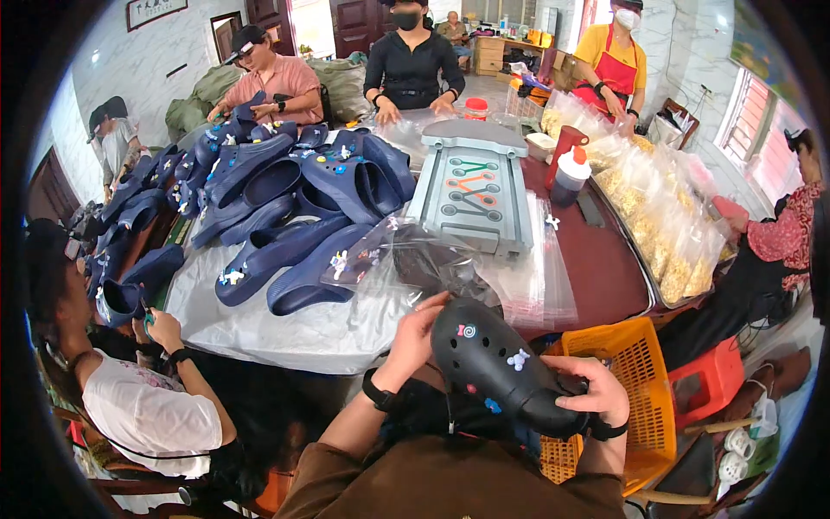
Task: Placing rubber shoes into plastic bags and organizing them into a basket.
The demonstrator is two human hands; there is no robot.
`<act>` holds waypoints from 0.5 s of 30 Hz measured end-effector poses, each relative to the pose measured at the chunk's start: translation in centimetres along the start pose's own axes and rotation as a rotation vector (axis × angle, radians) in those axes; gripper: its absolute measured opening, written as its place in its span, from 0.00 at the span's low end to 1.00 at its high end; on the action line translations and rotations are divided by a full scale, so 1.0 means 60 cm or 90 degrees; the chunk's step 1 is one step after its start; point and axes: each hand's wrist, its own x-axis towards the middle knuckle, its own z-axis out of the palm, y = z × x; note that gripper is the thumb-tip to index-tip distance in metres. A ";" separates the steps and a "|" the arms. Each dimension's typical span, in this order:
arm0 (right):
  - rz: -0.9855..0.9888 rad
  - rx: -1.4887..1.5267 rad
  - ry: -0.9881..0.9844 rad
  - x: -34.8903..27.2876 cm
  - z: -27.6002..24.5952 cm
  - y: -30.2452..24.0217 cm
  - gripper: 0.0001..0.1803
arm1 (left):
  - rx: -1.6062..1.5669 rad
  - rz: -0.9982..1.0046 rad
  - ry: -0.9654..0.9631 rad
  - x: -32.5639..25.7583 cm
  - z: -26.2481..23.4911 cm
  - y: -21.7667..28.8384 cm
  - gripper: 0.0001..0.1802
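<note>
A black clog [493, 355] with small coloured charms on its toe is held in front of me. My left hand [415, 337] is closed at the side of the toe; its fingertips are partly hidden behind the clog. At the heel end, my right hand [598, 391] is wrapped round the clog, thumb on top. Just beyond my left fingertips lies a clear plastic bag [380, 259] with something dark showing through it. Flat clear bags [540, 290] are stacked to its right, beside a grey case [475, 186] with coloured link shapes on its lid.
Navy clogs [251, 195] are heaped on the table's left. A tray rim [654, 290] borders filled bags [657, 225] at right, near a bottle of dark liquid [571, 177]. A yellow basket [648, 415] stands by my right arm. A co-worker [147, 406] works close on my left; several others surround the table.
</note>
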 end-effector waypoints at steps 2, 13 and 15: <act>0.014 -0.019 -0.023 -0.004 -0.005 0.005 0.39 | -0.032 -0.077 0.052 0.006 -0.010 0.009 0.10; -0.016 -0.282 0.029 -0.001 0.024 -0.029 0.38 | 0.205 0.063 0.161 -0.058 -0.031 0.107 0.07; -0.003 -0.301 0.026 -0.002 0.029 -0.035 0.37 | 0.195 0.066 0.189 -0.062 -0.028 0.100 0.06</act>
